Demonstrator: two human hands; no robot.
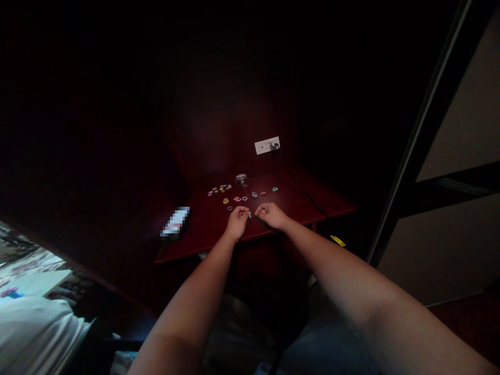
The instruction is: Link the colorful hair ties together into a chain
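Near the front edge of the dark red table, my left hand (237,221) pinches a small pale green hair tie (249,214) at its fingertips. My right hand (270,214) is just to the right, fingers curled in a pinch; anything between them is too small to make out. Beyond the hands lie several coloured hair ties: a yellow one (225,200), a pink one (237,199), a purple one (245,198), a blue one (254,195), a red one (263,194) and a green one (275,189). A dark ring (229,208) rests nearest my left hand.
A clear jar (242,181) stands at the back, right of a cluster of small hair ties (222,189). At the table's left lies a phone (175,222) with a blurred screen. A wall socket (267,145) holds a plug, its black cable (307,194) trailing across the right side.
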